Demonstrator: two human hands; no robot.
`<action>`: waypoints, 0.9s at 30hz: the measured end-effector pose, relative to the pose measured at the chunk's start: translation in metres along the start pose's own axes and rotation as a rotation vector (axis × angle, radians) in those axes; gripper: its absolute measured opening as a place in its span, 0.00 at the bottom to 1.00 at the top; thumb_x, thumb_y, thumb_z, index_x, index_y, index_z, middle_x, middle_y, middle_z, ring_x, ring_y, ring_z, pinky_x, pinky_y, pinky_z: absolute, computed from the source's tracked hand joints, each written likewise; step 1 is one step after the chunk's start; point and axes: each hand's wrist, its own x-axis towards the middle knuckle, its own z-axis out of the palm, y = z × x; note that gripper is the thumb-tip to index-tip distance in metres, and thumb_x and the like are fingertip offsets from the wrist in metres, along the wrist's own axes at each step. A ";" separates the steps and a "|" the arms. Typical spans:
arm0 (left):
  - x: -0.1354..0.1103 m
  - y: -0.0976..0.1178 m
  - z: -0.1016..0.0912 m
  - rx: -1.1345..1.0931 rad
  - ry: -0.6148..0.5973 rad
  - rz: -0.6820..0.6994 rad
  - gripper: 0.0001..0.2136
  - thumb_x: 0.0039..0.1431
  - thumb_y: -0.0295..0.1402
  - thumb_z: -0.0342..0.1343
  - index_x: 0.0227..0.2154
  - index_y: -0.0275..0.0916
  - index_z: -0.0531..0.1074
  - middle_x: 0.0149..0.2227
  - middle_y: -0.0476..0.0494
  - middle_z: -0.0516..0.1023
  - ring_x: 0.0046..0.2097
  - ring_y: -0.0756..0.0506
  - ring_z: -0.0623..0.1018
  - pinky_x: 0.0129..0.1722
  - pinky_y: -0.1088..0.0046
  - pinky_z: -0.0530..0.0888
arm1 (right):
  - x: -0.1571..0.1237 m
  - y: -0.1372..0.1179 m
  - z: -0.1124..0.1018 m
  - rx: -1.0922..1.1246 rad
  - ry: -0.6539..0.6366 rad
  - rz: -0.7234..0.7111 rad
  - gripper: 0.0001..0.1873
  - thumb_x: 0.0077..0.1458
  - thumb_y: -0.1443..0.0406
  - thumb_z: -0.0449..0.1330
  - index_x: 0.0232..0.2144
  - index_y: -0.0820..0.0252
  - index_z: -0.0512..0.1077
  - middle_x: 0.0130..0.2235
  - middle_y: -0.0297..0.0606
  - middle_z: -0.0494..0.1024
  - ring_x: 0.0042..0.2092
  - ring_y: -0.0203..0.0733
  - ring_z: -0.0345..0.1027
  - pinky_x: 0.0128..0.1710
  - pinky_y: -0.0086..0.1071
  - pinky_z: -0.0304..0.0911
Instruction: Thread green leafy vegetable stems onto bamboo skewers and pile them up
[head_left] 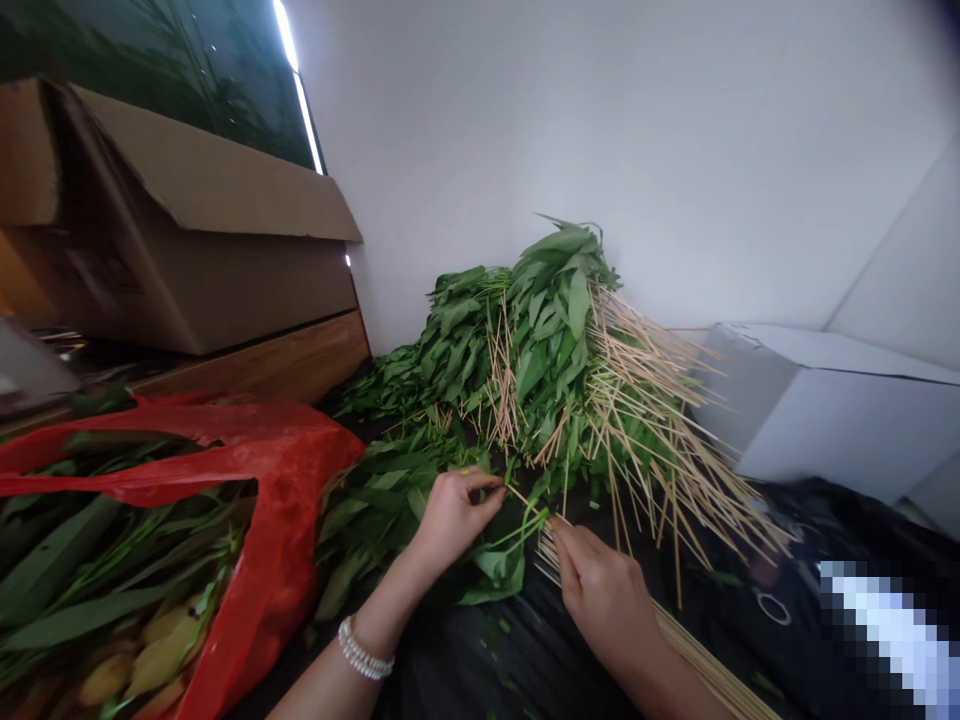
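My left hand [454,515], with a beaded bracelet [364,650] on its wrist, pinches near one end of a thin wooden stick [520,494]. My right hand [607,590] is closed on the same stick, together with the green stems of a leafy sprig [501,572] that hangs between the hands. Its fingertips partly hide where stick and stems meet. Under my right hand and forearm lies a bundle of bare sticks [709,655]. Loose green leaves [382,510] lie just left of my left hand.
Against the wall leans a big pile of greens [559,300] with many thin sticks [660,400] jutting right. A red plastic bag [289,480] of leaves and yellowish pieces stands left, below a cardboard box [247,270]. At right are a white box [840,420] and black sheeting [832,510].
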 end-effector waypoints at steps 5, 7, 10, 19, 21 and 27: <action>0.002 0.001 -0.001 -0.056 -0.030 -0.034 0.09 0.57 0.35 0.57 0.33 0.39 0.81 0.31 0.44 0.80 0.31 0.47 0.76 0.34 0.73 0.68 | -0.001 0.001 0.001 0.015 -0.030 0.032 0.17 0.64 0.70 0.45 0.44 0.61 0.73 0.34 0.38 0.80 0.31 0.40 0.77 0.28 0.28 0.67; 0.005 -0.001 -0.003 -0.217 -0.051 -0.129 0.10 0.57 0.37 0.56 0.34 0.38 0.81 0.34 0.43 0.82 0.35 0.45 0.78 0.37 0.72 0.70 | 0.000 0.001 0.001 0.053 -0.025 0.046 0.17 0.63 0.70 0.45 0.45 0.61 0.72 0.36 0.38 0.81 0.34 0.40 0.77 0.31 0.28 0.68; 0.007 -0.004 -0.007 -0.467 -0.063 -0.285 0.13 0.53 0.40 0.60 0.36 0.36 0.80 0.35 0.43 0.82 0.36 0.45 0.78 0.36 0.72 0.71 | 0.000 0.000 0.001 0.095 -0.009 0.041 0.16 0.63 0.70 0.45 0.44 0.61 0.72 0.37 0.38 0.81 0.35 0.40 0.78 0.33 0.28 0.68; 0.004 -0.002 -0.010 -0.744 -0.169 -0.470 0.16 0.43 0.42 0.68 0.29 0.34 0.78 0.28 0.46 0.79 0.25 0.53 0.70 0.25 0.79 0.64 | 0.000 -0.001 -0.002 0.147 -0.036 0.016 0.16 0.63 0.70 0.46 0.45 0.61 0.72 0.34 0.38 0.80 0.33 0.39 0.77 0.32 0.28 0.68; 0.005 -0.002 -0.012 -0.734 -0.188 -0.450 0.15 0.44 0.42 0.68 0.29 0.34 0.78 0.27 0.47 0.79 0.26 0.53 0.70 0.26 0.78 0.64 | -0.001 0.000 -0.001 0.152 -0.054 0.017 0.16 0.63 0.70 0.46 0.45 0.61 0.72 0.35 0.38 0.80 0.34 0.40 0.77 0.33 0.29 0.68; 0.005 -0.005 -0.010 -0.717 -0.233 -0.397 0.13 0.46 0.41 0.67 0.28 0.34 0.77 0.26 0.48 0.78 0.26 0.52 0.71 0.30 0.77 0.67 | -0.002 0.001 0.000 0.155 -0.066 0.021 0.16 0.63 0.71 0.45 0.45 0.61 0.71 0.36 0.39 0.80 0.36 0.41 0.77 0.35 0.29 0.68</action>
